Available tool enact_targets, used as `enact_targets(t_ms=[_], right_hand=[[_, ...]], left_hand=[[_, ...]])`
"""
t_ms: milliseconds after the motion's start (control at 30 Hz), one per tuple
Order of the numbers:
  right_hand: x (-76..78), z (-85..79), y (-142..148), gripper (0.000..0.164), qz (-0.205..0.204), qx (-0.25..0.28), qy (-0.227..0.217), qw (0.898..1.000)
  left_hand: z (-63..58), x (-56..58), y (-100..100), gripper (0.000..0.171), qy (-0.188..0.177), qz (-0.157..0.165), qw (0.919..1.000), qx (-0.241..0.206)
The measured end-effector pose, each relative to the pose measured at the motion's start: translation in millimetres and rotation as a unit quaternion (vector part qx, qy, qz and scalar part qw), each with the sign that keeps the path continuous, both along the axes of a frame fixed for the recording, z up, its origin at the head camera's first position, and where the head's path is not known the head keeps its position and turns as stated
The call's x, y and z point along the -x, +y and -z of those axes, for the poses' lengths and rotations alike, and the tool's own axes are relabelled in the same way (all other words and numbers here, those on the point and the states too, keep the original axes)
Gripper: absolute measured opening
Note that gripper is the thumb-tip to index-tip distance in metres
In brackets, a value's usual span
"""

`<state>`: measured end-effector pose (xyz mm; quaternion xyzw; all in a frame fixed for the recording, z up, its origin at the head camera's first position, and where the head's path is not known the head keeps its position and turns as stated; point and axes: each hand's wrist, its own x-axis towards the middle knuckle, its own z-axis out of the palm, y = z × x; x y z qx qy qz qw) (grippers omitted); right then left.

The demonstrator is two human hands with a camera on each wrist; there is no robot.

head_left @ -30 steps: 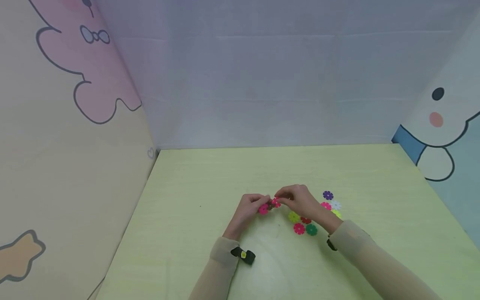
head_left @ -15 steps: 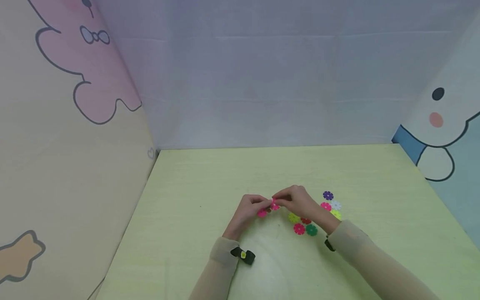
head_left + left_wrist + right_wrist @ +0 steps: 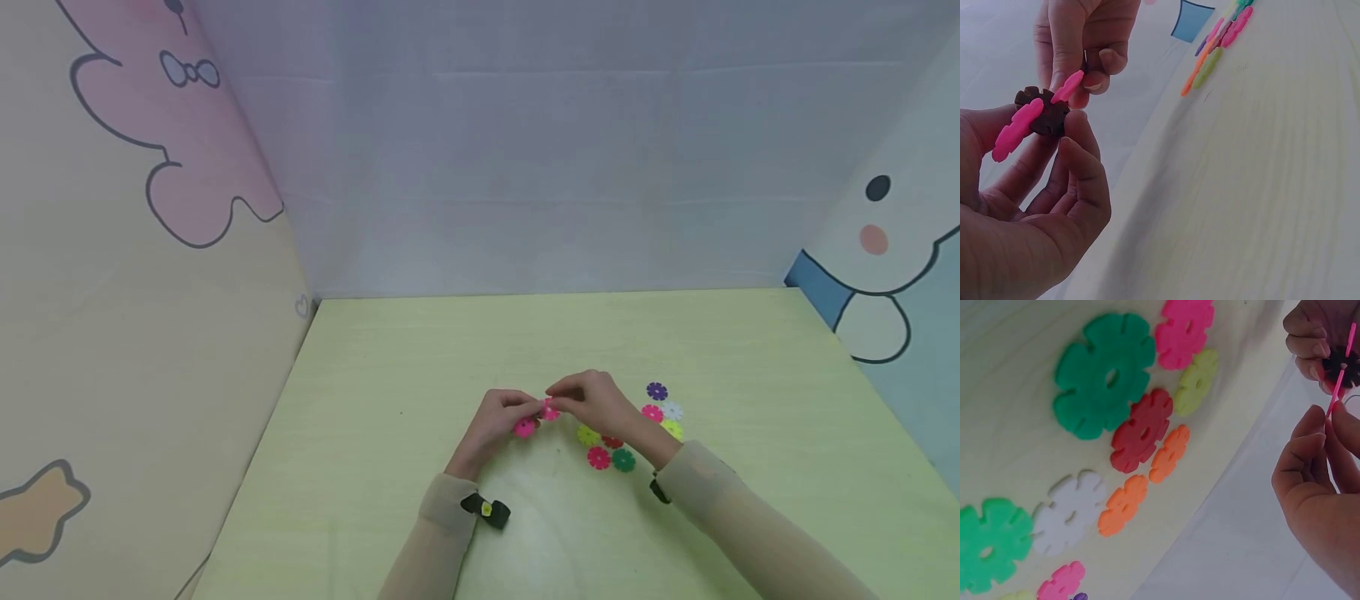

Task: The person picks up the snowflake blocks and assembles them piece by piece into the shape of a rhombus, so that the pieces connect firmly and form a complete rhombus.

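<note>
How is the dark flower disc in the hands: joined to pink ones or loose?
Joined, apparently: both wrist views show pink discs meeting the dark disc at opposite sides. How firmly, I cannot tell.

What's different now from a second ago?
The right grip moved slightly left, toward the left grip; the pink flower disc beside the left grip shifted slightly lower in the head view. Nothing was let go. The loose flower discs on the table stayed put.

Pink discs [image 3: 1017, 130] and an apparently brown disc [image 3: 1052, 119]
</note>
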<state>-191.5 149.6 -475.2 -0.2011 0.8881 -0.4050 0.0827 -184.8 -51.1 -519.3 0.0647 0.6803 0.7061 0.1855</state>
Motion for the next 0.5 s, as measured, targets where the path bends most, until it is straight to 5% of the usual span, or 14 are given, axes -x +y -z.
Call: enact_targets(t_ms=[333, 500], right_hand=[[5.9, 3.5, 25.1, 0.019, 0.009, -0.060, 0.040, 0.997], [11.5, 2.6, 48.9, 0.026, 0.058, -0.125, -0.002, 0.990]], left_hand=[[2.6, 3.0, 1.2, 0.017, -0.017, -0.026, 0.9994, 0.015], [3.0, 3.2, 0.9, 0.016, -0.021, -0.027, 0.9993, 0.013]])
